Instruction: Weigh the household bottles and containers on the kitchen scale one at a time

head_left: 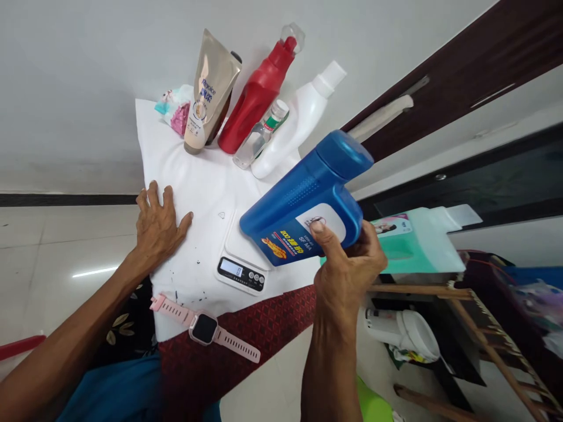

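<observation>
My right hand (349,264) is closed around the lower right side of a blue plastic bottle (290,202) with a label, its thumb across the front. The bottle looks tilted and covers part of a white digital kitchen scale (241,275); I cannot tell whether it touches the scale. The scale's display seems to read 0. My left hand (160,225) rests flat on the white cloth (193,193), fingers spread, with nothing in it. Near the cloth's front edge lies a pink smartwatch (204,327) with its strap undone.
Along the wall stand a Rejoice tube (211,88), a red bottle (259,94), a small clear bottle (264,132), a white bottle (299,120) and a colourful packet (176,108). A green liquid bottle (422,246) is behind my right hand. A wooden rack (492,328) stands at right.
</observation>
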Demonstrator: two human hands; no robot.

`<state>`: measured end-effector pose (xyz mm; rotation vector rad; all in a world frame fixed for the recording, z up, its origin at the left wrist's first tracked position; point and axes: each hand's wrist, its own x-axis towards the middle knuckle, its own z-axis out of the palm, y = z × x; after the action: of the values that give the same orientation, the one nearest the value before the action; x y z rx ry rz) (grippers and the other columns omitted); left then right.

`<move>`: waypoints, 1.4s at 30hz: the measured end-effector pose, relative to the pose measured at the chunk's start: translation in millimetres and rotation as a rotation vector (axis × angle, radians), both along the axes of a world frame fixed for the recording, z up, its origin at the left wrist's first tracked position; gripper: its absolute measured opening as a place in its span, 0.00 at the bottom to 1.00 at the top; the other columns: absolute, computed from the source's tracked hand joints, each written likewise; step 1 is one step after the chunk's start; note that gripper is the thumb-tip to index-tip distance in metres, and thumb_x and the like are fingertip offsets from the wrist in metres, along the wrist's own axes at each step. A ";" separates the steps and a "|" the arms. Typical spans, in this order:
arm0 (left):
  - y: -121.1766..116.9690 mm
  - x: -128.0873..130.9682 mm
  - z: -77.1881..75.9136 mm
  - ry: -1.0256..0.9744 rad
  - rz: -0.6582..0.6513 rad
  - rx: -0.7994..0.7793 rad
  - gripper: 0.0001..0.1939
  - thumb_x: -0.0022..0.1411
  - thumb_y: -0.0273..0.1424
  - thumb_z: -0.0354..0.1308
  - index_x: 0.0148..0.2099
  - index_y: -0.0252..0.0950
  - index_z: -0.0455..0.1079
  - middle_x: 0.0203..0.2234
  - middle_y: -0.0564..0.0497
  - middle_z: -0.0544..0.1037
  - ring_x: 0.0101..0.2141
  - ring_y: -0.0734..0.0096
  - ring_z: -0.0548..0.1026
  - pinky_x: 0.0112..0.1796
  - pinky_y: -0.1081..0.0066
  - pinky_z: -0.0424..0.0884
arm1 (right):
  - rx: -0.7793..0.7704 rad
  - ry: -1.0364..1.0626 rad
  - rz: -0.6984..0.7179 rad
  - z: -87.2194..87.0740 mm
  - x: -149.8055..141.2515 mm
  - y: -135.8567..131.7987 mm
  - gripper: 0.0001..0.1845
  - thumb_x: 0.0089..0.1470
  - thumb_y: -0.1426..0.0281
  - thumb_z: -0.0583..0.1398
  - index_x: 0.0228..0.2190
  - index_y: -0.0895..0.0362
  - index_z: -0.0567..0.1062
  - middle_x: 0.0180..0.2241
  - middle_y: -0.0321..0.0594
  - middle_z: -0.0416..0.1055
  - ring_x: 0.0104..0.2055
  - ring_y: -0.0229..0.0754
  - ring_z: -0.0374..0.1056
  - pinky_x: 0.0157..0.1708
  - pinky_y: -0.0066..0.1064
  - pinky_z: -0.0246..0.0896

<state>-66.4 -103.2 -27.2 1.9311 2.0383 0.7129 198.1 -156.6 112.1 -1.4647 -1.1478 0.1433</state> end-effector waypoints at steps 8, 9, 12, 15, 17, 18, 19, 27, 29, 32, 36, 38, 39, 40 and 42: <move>0.5 -0.2 3.5 -0.004 0.008 -0.022 0.38 0.71 0.49 0.54 0.74 0.32 0.57 0.74 0.25 0.53 0.71 0.22 0.55 0.52 0.31 0.76 | -0.082 -0.002 -0.020 -20.2 -0.5 -17.0 0.23 0.45 0.54 0.76 0.33 0.53 0.75 0.31 0.33 0.73 0.33 0.40 0.69 0.34 0.35 0.71; 0.4 -0.3 4.6 -0.003 0.007 -0.028 0.38 0.71 0.49 0.54 0.74 0.32 0.57 0.74 0.25 0.53 0.71 0.22 0.55 0.53 0.31 0.76 | -0.102 -0.002 -0.013 -19.4 0.3 -18.8 0.23 0.45 0.54 0.75 0.35 0.53 0.75 0.32 0.34 0.74 0.34 0.41 0.71 0.36 0.36 0.72; 1.0 -1.2 6.7 0.007 -0.001 -0.039 0.39 0.70 0.49 0.56 0.74 0.31 0.58 0.74 0.25 0.53 0.71 0.22 0.55 0.55 0.33 0.75 | -0.123 -0.031 0.009 -16.1 7.1 -25.1 0.27 0.46 0.52 0.74 0.43 0.52 0.76 0.41 0.39 0.77 0.43 0.47 0.75 0.40 0.39 0.74; 2.2 -2.5 5.1 0.017 -0.015 -0.030 0.40 0.70 0.49 0.56 0.74 0.30 0.57 0.74 0.24 0.53 0.70 0.22 0.56 0.54 0.33 0.75 | -0.063 -0.014 -0.018 -16.8 20.3 -31.1 0.33 0.51 0.45 0.67 0.52 0.52 0.75 0.52 0.47 0.77 0.52 0.52 0.76 0.40 0.42 0.75; 3.0 -3.2 2.4 0.007 -0.019 -0.016 0.40 0.70 0.51 0.55 0.74 0.31 0.57 0.74 0.25 0.53 0.70 0.23 0.55 0.54 0.34 0.75 | -0.049 0.041 -0.058 -19.9 29.4 -34.4 0.34 0.56 0.41 0.60 0.53 0.51 0.74 0.54 0.49 0.77 0.51 0.53 0.77 0.37 0.42 0.75; 3.2 -3.5 1.2 -0.001 -0.017 -0.009 0.41 0.70 0.52 0.55 0.74 0.32 0.57 0.74 0.25 0.53 0.70 0.23 0.55 0.54 0.34 0.75 | -0.054 0.062 -0.072 -21.4 33.1 -35.7 0.34 0.57 0.40 0.58 0.53 0.51 0.74 0.54 0.49 0.77 0.51 0.54 0.78 0.37 0.42 0.75; 3.4 -3.7 0.1 -0.007 -0.015 -0.004 0.41 0.70 0.53 0.55 0.74 0.33 0.57 0.74 0.26 0.53 0.71 0.23 0.55 0.54 0.34 0.74 | -0.061 0.070 -0.082 -22.7 35.9 -36.7 0.34 0.57 0.40 0.56 0.53 0.51 0.75 0.54 0.49 0.78 0.51 0.54 0.78 0.37 0.42 0.75; 1.5 -2.3 10.5 0.013 -0.013 -0.042 0.39 0.71 0.49 0.56 0.74 0.31 0.57 0.74 0.25 0.52 0.70 0.22 0.56 0.58 0.29 0.71 | -0.137 -0.034 0.063 -18.7 14.5 -24.9 0.37 0.49 0.48 0.72 0.56 0.50 0.75 0.57 0.48 0.76 0.58 0.54 0.75 0.54 0.50 0.74; 0.9 -2.2 14.0 0.028 -0.020 -0.056 0.39 0.70 0.48 0.56 0.73 0.30 0.56 0.74 0.24 0.52 0.70 0.22 0.56 0.58 0.28 0.71 | -0.169 0.006 0.071 -22.3 2.6 -16.7 0.38 0.45 0.52 0.75 0.55 0.51 0.76 0.52 0.46 0.79 0.52 0.52 0.77 0.53 0.49 0.76; 1.0 -2.3 16.0 0.039 -0.028 -0.034 0.38 0.70 0.49 0.56 0.72 0.30 0.56 0.73 0.24 0.53 0.69 0.23 0.57 0.57 0.28 0.72 | -0.123 0.137 0.087 -33.2 -10.7 -7.2 0.34 0.47 0.53 0.75 0.53 0.53 0.77 0.44 0.42 0.81 0.46 0.49 0.78 0.51 0.48 0.78; 1.3 -2.1 17.4 0.052 -0.017 -0.032 0.37 0.70 0.49 0.54 0.71 0.31 0.57 0.72 0.24 0.54 0.68 0.22 0.58 0.54 0.29 0.74 | -0.002 0.210 0.081 -42.5 -15.1 -2.3 0.29 0.52 0.56 0.74 0.51 0.54 0.76 0.43 0.39 0.80 0.43 0.45 0.78 0.49 0.44 0.79; 1.1 -2.2 17.7 0.062 -0.022 -0.040 0.37 0.70 0.49 0.54 0.71 0.29 0.57 0.72 0.23 0.54 0.67 0.20 0.59 0.53 0.29 0.75 | 0.042 0.184 -0.016 -42.3 -9.8 2.9 0.28 0.51 0.55 0.74 0.48 0.54 0.76 0.42 0.39 0.80 0.42 0.46 0.78 0.48 0.44 0.79; 1.1 -2.4 17.2 0.066 -0.024 -0.040 0.38 0.70 0.49 0.53 0.71 0.29 0.57 0.72 0.22 0.54 0.67 0.20 0.59 0.53 0.28 0.75 | 0.059 0.161 -0.085 -41.7 -4.7 7.6 0.28 0.51 0.55 0.74 0.48 0.55 0.75 0.42 0.40 0.79 0.43 0.46 0.78 0.48 0.45 0.79; 1.2 -2.7 16.3 0.068 -0.026 -0.035 0.38 0.70 0.50 0.53 0.71 0.29 0.57 0.72 0.22 0.54 0.67 0.19 0.59 0.53 0.28 0.75 | 0.080 0.135 -0.162 -41.3 2.4 13.9 0.29 0.51 0.54 0.74 0.49 0.55 0.75 0.43 0.41 0.79 0.44 0.47 0.78 0.49 0.46 0.79; 1.8 -3.4 13.1 0.068 -0.024 -0.010 0.37 0.70 0.50 0.52 0.71 0.29 0.57 0.72 0.22 0.54 0.67 0.20 0.59 0.53 0.27 0.74 | 0.123 0.086 -0.329 -42.2 22.3 30.4 0.33 0.51 0.52 0.73 0.52 0.54 0.73 0.46 0.44 0.79 0.45 0.50 0.78 0.50 0.51 0.78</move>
<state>-69.8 -101.5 -14.1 1.9971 2.0499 0.6383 220.4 -126.3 69.9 -1.5009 -0.8193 -0.0909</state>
